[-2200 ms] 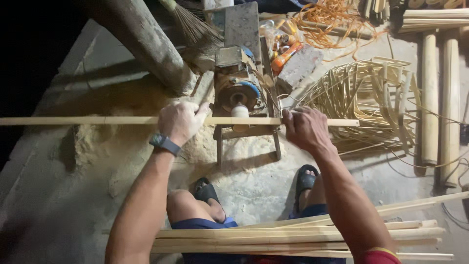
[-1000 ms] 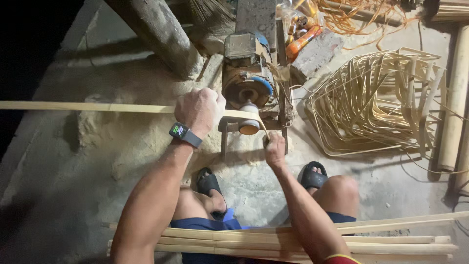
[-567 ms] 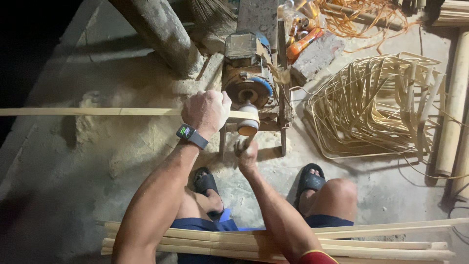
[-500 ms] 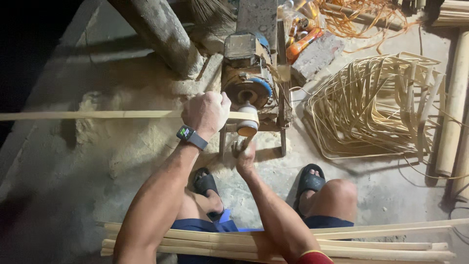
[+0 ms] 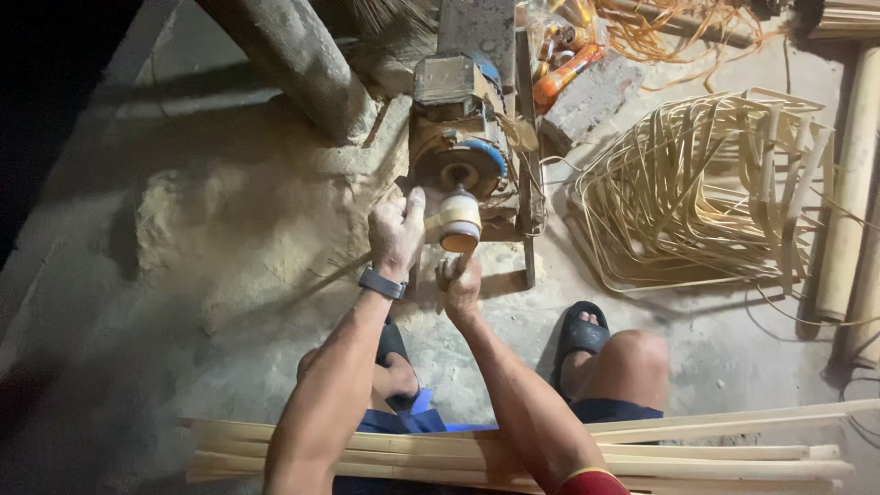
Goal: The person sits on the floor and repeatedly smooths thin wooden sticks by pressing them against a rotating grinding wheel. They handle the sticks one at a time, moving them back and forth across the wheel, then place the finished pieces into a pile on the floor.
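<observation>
My left hand [image 5: 396, 236], with a dark watch on the wrist, is closed right beside the small cylindrical sanding drum [image 5: 459, 220] of a rusty motor machine [image 5: 456, 156]. Only a short pale stub of a bamboo strip [image 5: 430, 221] shows between its fingers and the drum. Just below the drum, my right hand [image 5: 461, 286] has its fingers curled; whether it holds anything is unclear. A bundle of long pale bamboo strips [image 5: 715, 451] lies across my lap.
A pile of bent bamboo frames [image 5: 706, 183] lies on the right, with thick bamboo poles [image 5: 848, 183] beyond it. A heap of sawdust [image 5: 238, 229] spreads left of the machine. A thick post [image 5: 293, 55] leans at the upper left. Orange cord [image 5: 669, 23] lies at the top.
The long strip that reached out to the left is no longer seen there. My right hand came off the strip's right side and dropped below the drum. The view has closed in.
</observation>
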